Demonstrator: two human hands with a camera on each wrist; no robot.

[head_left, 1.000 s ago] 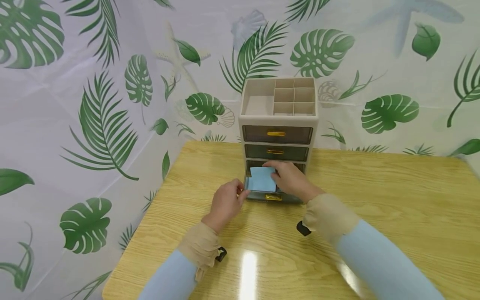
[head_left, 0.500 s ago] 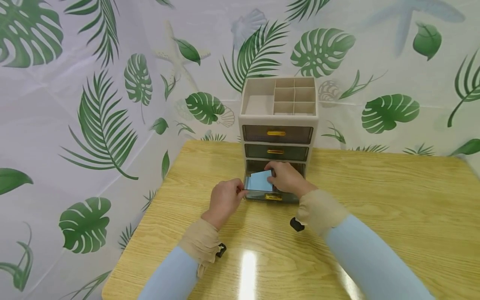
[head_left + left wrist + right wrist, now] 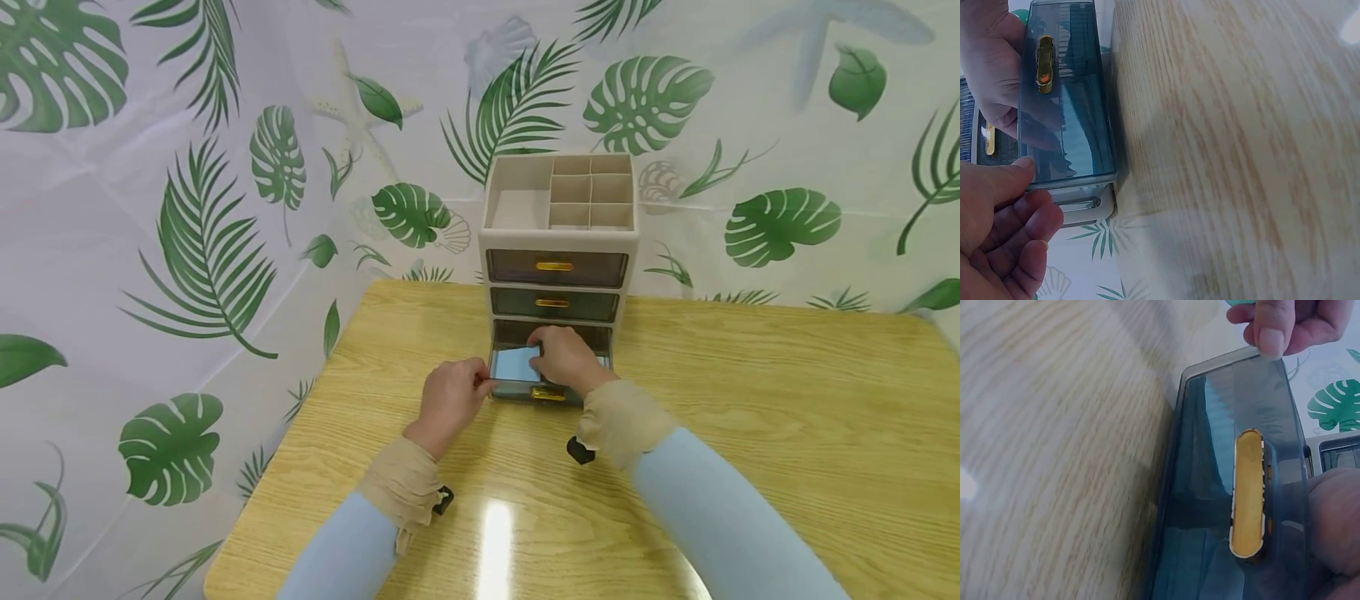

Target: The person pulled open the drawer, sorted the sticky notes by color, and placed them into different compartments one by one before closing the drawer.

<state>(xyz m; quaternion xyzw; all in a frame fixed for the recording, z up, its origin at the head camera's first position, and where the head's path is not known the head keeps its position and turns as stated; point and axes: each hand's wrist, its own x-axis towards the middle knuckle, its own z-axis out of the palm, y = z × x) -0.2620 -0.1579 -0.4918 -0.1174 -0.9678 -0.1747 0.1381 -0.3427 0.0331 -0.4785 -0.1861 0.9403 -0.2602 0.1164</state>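
A clear grey drawer is pulled out at the bottom of a cream desktop organizer. My left hand pinches its left front corner; the left wrist view shows the thumb on the rim. Inside the drawer's left part lies a light blue sheet of paper, tilted slightly. My right hand reaches into the drawer and pinches the sheet's right edge; its fingertips are partly hidden. Another bit of light blue shows at the drawer's right side. A gold handle sits on the drawer front.
Two upper drawers are closed, and open compartments top the organizer. The wooden table stretches to both sides and in front. A leaf-patterned cloth hangs behind and at the left.
My right hand has moved left and slightly down with the blue sheet, which now sits lower and farther left in the drawer. The left hand stays on the corner.
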